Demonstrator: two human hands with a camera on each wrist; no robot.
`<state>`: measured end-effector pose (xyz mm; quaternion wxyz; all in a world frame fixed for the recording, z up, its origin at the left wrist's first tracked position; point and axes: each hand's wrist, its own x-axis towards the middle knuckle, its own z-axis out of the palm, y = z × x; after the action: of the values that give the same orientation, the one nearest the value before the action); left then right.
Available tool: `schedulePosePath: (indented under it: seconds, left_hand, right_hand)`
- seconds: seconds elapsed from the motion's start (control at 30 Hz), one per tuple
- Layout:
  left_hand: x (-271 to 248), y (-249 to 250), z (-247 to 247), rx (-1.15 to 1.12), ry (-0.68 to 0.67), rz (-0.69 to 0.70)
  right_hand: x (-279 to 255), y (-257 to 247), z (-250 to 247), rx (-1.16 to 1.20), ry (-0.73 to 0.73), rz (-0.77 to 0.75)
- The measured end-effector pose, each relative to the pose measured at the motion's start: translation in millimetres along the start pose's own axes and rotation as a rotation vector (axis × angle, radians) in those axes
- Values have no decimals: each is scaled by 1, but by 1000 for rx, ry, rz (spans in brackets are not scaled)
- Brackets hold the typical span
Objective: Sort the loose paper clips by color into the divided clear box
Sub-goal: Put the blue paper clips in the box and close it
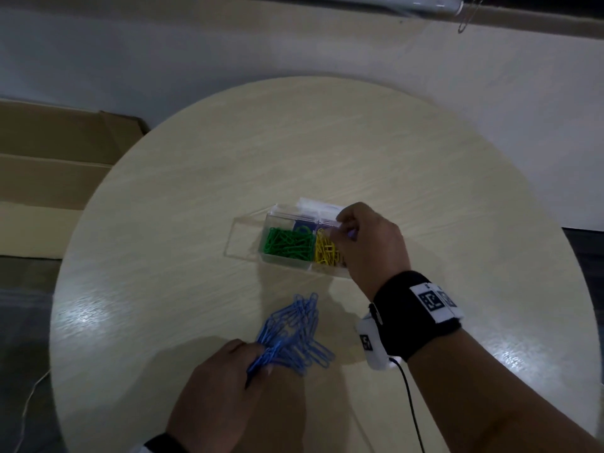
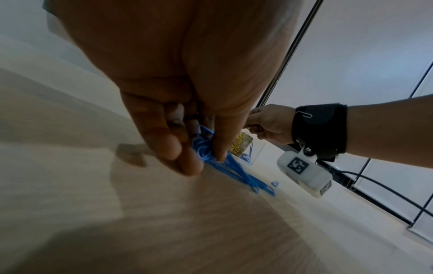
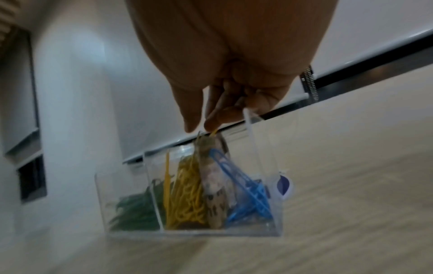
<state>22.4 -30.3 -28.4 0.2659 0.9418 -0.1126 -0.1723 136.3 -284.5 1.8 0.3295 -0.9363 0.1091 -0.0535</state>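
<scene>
The clear divided box stands mid-table, with green clips in its left cell and yellow clips in the middle one. In the right wrist view the box also holds blue clips in its right cell. My right hand hovers over the box, thumb and forefinger pinching what looks like a yellow clip end. Near me lies a pile of loose blue clips. My left hand pinches a bunch of them at the pile's near edge, low on the table.
The box's clear lid lies open to its left. The round wooden table has flattened cardboard beyond its left edge. A black cable runs from my right wrist camera.
</scene>
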Motion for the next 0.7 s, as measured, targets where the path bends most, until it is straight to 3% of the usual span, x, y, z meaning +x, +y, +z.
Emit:
schedulePosePath:
  seconds: [0.17, 0.43, 0.7]
  left_hand:
    - [1, 18, -19, 55, 9, 9]
    - [61, 105, -43, -169, 182, 151]
    - [133, 142, -13, -9, 222, 104]
  right_hand:
    - [-26, 27, -29, 169, 174, 135]
    - [-83, 92, -33, 74, -5, 246]
    - [-94, 108, -44, 106, 22, 206]
